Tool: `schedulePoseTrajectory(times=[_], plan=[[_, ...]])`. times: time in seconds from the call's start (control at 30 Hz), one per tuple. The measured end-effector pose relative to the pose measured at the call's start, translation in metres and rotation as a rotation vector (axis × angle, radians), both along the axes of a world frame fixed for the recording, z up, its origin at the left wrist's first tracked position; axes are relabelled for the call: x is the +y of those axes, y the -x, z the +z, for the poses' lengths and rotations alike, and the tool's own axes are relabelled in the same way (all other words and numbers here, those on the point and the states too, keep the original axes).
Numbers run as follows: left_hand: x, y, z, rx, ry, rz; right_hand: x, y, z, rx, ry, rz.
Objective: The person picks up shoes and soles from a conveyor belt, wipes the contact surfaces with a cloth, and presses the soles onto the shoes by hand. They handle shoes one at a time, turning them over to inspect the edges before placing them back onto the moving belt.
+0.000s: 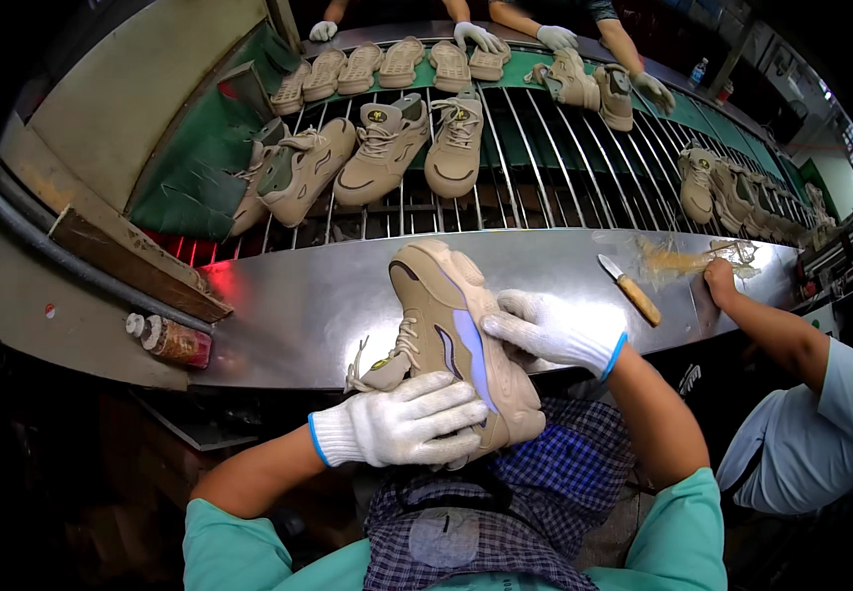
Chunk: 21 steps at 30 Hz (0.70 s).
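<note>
Head view: the left hand (402, 426), in a white knit glove, is curling its fingers over the heel end of a tan sneaker (451, 345) and gripping it; the right hand (550, 330), likewise gloved, is pressing its closed fingers against the sneaker's side; the sneaker is lying tilted on its side, toe pointing away, its far part over the near edge of the steel desk (298, 305) and its heel above the person's checked apron (515, 492). A wooden-handled knife (630, 290) is lying on the desk to the right, well apart; a co-worker's bare hand (719, 278) is resting just beyond it. 3 more tan sneakers (382, 148) are sitting on the wire rack (545, 158) behind.
</note>
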<state>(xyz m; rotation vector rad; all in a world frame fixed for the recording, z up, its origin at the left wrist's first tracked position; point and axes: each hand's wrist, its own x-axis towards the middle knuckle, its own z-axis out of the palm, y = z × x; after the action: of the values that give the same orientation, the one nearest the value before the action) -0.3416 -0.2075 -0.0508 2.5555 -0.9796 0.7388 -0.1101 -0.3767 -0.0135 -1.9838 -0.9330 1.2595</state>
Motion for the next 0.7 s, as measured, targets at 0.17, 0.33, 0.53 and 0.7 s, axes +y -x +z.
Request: schedulePoseTrajectory(times=[0.17,0.33,0.53,0.7], plan=[[-0.007,-0.009,-0.005,-0.06,0.002,-0.003,0.024,0.017,0.024,-0.645,0.177,0.295],[-0.006,-0.01,0.003,-0.07,-0.005,0.004,0.015,0.002,0.017,-0.174,0.078,0.153],[0.001,0.001,-0.004,-0.019,0.018,-0.04,0.012,0.007,0.008,-0.109,0.1,0.226],[0.008,0.007,0.005,-0.011,-0.004,-0.016,0.037,0.019,0.04,-0.395,0.146,0.173]])
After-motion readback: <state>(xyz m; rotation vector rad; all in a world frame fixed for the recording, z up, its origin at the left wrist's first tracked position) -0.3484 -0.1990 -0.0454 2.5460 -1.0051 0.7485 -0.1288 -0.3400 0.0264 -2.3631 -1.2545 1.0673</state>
